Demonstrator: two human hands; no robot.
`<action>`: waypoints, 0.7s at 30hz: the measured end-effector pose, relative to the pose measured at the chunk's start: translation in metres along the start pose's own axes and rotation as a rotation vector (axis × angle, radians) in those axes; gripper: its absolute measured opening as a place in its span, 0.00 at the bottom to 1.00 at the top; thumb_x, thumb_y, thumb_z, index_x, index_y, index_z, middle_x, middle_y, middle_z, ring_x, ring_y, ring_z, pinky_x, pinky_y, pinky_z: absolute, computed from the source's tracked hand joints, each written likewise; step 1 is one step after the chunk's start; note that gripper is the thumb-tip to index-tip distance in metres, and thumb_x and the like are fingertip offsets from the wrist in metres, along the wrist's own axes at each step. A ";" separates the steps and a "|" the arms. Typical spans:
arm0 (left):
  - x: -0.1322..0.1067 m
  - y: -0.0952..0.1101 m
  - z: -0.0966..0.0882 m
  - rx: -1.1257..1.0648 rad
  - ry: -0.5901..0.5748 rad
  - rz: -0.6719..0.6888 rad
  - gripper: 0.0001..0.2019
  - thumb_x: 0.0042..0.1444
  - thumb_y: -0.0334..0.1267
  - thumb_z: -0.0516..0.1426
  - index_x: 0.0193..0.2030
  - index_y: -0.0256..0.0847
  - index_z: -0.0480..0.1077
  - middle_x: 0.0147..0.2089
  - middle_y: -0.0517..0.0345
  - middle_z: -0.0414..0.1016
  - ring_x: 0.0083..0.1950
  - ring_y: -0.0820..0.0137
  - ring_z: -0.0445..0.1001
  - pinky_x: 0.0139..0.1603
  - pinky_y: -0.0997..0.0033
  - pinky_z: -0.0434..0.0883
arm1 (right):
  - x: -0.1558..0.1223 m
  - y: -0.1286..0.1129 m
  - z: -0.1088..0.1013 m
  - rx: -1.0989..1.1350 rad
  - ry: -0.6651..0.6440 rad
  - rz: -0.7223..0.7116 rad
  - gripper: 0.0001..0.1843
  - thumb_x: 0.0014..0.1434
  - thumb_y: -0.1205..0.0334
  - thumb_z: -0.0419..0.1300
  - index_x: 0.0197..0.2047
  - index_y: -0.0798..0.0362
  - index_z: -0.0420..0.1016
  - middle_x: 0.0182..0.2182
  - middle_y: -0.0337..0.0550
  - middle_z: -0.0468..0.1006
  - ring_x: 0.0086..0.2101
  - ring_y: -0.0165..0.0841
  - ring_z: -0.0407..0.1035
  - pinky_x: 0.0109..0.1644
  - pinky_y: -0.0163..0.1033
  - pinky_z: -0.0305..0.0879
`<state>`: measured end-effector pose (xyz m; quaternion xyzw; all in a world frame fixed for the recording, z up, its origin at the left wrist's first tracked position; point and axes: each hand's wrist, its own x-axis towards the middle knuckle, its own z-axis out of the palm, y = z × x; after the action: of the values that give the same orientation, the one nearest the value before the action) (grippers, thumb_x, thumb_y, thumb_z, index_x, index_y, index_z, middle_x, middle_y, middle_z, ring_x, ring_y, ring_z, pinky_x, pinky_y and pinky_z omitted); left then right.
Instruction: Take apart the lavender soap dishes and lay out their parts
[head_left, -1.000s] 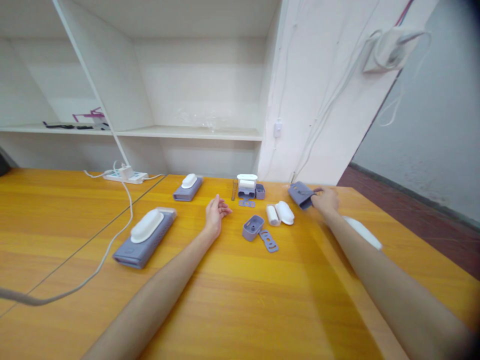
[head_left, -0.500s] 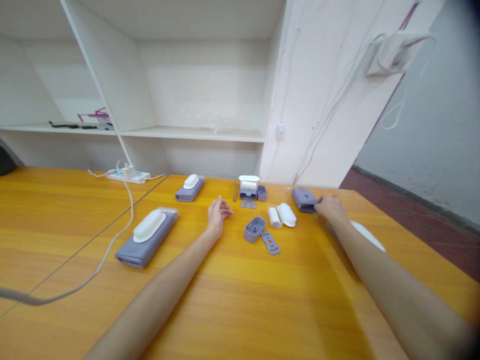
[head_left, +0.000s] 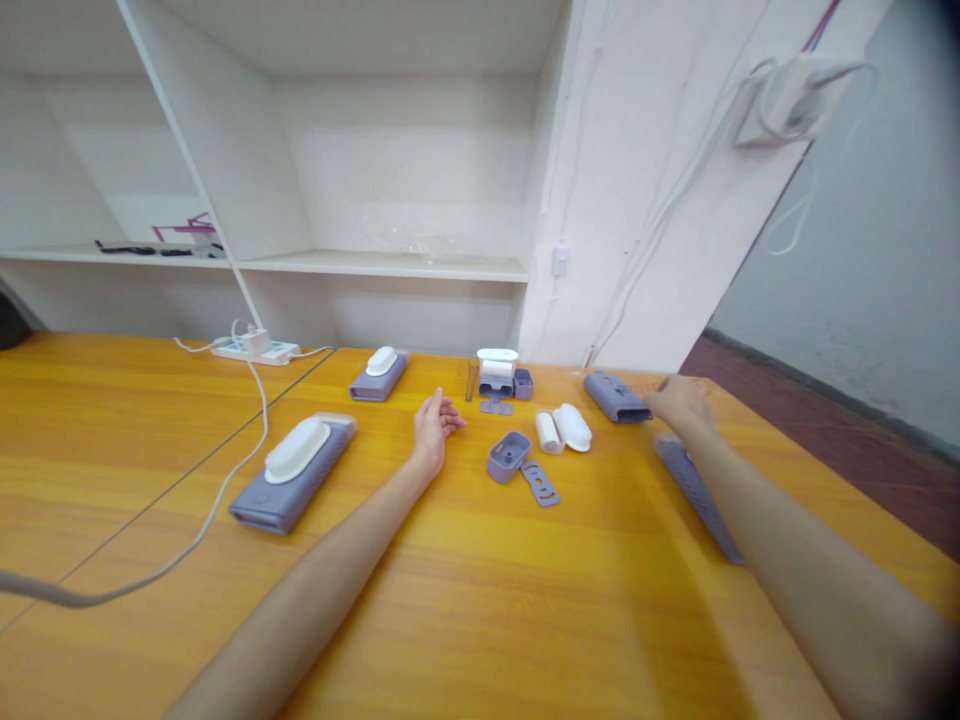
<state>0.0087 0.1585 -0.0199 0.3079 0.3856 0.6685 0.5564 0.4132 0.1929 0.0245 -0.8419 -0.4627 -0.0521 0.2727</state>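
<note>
The wooden table (head_left: 450,600) carries everything, with the grey case (head_left: 611,394) as landmark. A perforated grey panel (head_left: 695,495) lies nearer than the case and to its right, partly hidden by the forearm. The right hand (head_left: 681,405), just beside the case's open end, has curled fingers; whether they pinch anything, I cannot tell. The left hand (head_left: 435,430), left of the case, is loosely spread; it could usefully steady the case, clear of the slotted strip (head_left: 540,484)
</note>
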 end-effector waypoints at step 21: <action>-0.001 0.000 0.001 -0.002 0.020 0.024 0.23 0.45 0.57 0.59 0.30 0.37 0.64 0.21 0.62 0.68 0.19 0.74 0.69 0.25 0.72 0.67 | -0.026 -0.024 0.008 -0.392 -0.190 -0.536 0.17 0.58 0.67 0.49 0.49 0.48 0.68 0.39 0.49 0.74 0.39 0.41 0.69 0.40 0.40 0.59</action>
<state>0.0101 0.1575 -0.0194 0.3054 0.3867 0.6787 0.5447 0.3777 0.1875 0.0183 -0.7277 -0.6721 -0.1313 0.0380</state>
